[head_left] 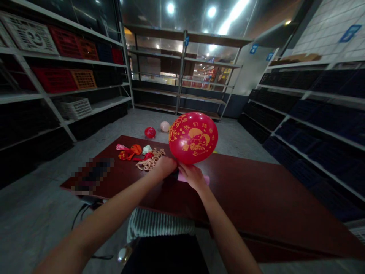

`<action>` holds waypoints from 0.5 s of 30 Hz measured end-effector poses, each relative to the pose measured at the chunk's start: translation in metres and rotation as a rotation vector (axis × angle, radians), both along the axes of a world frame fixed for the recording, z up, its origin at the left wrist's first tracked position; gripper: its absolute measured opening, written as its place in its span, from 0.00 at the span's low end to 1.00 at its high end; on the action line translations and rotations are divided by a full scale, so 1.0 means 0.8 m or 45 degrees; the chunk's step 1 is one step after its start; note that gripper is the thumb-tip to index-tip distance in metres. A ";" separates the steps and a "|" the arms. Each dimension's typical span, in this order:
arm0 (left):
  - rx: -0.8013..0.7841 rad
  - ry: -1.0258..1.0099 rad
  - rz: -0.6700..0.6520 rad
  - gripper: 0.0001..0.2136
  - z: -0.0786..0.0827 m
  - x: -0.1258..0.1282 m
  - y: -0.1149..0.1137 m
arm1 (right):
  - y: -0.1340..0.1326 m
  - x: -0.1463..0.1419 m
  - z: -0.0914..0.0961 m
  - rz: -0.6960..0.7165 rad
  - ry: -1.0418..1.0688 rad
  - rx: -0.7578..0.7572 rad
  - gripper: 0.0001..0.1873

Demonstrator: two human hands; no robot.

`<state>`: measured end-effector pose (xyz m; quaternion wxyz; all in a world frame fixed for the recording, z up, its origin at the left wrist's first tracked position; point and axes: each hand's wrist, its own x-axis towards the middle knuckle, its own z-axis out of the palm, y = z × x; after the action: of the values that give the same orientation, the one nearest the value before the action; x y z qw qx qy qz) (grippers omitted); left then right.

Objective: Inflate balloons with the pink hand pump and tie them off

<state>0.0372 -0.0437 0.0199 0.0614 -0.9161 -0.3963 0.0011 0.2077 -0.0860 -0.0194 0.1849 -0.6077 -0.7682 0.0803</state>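
While both forearms slant inward over the glossy dark reddish-brown table [251, 198], the left hand [167, 166] and right hand [192, 176] meet beneath a round, shiny red balloon printed with yellow figures and characters [194, 137]. Their fingers are closed on its lower end, backs of the hands uppermost; the grip on the neck itself is hidden. The balloon stands up just above the hands. A flat pink piece [181, 177] lies beneath the right hand; twisted beige strips [148, 163] lie just beside the left.
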 end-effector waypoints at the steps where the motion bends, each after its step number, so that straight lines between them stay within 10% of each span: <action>1: 0.002 -0.062 -0.022 0.10 0.004 -0.001 0.000 | 0.000 0.001 -0.002 -0.009 0.092 -0.017 0.21; 15: 0.275 0.032 -0.303 0.10 0.033 -0.008 0.018 | 0.044 0.003 -0.017 0.121 1.055 -0.226 0.23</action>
<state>0.0311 -0.0292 0.0464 0.1642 -0.9446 -0.2819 -0.0371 0.2099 -0.0504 -0.0328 0.4210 -0.5016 -0.6462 0.3918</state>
